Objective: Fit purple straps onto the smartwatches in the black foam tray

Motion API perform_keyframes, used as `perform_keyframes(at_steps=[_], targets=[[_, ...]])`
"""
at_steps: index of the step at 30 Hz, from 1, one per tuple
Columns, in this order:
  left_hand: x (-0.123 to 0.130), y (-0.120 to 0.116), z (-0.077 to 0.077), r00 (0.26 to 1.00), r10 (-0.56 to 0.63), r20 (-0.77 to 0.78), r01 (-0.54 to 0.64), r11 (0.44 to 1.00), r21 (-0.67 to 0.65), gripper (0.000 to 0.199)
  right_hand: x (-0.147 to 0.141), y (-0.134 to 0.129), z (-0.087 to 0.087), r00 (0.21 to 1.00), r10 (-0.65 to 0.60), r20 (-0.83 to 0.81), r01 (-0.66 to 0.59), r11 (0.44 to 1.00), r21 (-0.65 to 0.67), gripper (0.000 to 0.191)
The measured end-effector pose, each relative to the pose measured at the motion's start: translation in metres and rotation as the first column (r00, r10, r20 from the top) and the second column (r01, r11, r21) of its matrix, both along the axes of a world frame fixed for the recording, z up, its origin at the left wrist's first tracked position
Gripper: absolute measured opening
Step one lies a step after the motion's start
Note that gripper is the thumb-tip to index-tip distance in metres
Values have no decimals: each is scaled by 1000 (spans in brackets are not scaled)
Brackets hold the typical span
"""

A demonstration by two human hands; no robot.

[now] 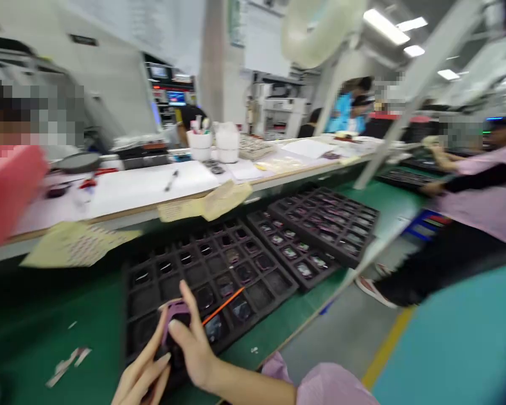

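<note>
A small purple-framed part (pixel 176 308) with a dark middle, rounded at its corners, sits between my two hands over the near left of a black compartment tray (pixel 259 292). My left hand (pixel 145 365) grips it from the left, fingers along its edge. My right hand (pixel 196 349) closes on it from the right, thumb pressed against its dark face and forefinger raised behind. From beside my right hand a thin orange stick (pixel 224 306) slants up over the tray; whether that hand holds it I cannot tell. Dark glossy pieces (pixel 241 308) lie in many tray pockets.
Two more black trays (pixel 360 250) with small parts stand to the right on the green bench (pixel 253 343). Torn paper scraps (pixel 67 365) lie at left. A white shelf (pixel 152 185) overhangs the bench, holding cups (pixel 200 145) and a pen (pixel 171 181). Co-workers sit right and left.
</note>
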State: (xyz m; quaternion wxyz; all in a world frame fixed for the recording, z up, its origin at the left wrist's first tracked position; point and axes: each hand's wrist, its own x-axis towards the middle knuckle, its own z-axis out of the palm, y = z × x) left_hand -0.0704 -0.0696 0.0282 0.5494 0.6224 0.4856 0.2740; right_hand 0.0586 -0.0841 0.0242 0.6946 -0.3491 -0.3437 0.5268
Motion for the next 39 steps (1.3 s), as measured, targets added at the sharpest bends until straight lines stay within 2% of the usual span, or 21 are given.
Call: perform_keyframes(at_steps=[2, 3, 6, 8, 10, 11, 12, 13, 14, 16, 19, 23, 30, 34, 39], targets=[[0, -10, 9, 993, -85, 86, 97, 984, -151, 78, 0, -7, 0, 1000, -13, 25, 14, 1000, -26, 71], [1, -14, 14, 979, -141, 147, 165, 972, -169, 78, 1, -10, 0, 1000, -9, 23, 10, 999, -45, 69], [-4, -14, 24, 936, -254, 245, 297, 941, -159, 78, 2, -12, -4, 998, 61, 28, -57, 989, -134, 67], [-17, -5, 23, 938, -270, 219, 295, 951, -92, 71, 2, -13, -4, 995, 99, 31, -92, 978, -186, 67], [-39, 6, 16, 993, -77, 86, 71, 994, 79, 54, 3, -15, -3, 991, 131, 16, -124, 968, -217, 68], [-53, 12, 11, 998, 52, -45, -42, 979, 197, 45, 4, -16, -2, 990, 138, 6, -133, 965, -228, 69], [-67, 19, 4, 958, 199, -208, -126, 939, 319, 36, 5, -18, 0, 990, 140, -3, -137, 962, -237, 69], [-81, 25, -3, 869, 323, -375, -157, 899, 410, 30, 6, -19, 1, 990, 138, -10, -137, 960, -244, 69], [-93, 30, -10, 774, 384, -503, -140, 879, 457, 25, 7, -20, 2, 991, 134, -16, -133, 959, -251, 68], [-111, 41, -23, 711, 401, -578, -112, 876, 469, 19, 7, -19, 4, 991, 134, -28, -137, 955, -263, 68], [-122, 51, -35, 701, 359, -617, -58, 890, 452, 13, 6, -17, 3, 987, 150, -54, -159, 949, -272, 69], [-124, 57, -40, 674, 340, -656, -30, 899, 436, 8, 6, -16, 1, 986, 155, -65, -167, 952, -256, 69], [-124, 60, -47, 661, 338, -670, -65, 915, 398, 11, 5, -18, 3, 986, 152, -74, -166, 949, -266, 67], [-121, 54, -42, 664, 392, -637, -101, 891, 443, 12, 6, -17, 3, 981, 163, -105, -186, 948, -260, 69], [-111, 45, -19, 697, 431, -573, -121, 858, 499, 11, 4, -12, -1, 978, 158, -133, -189, 945, -267, 70]])
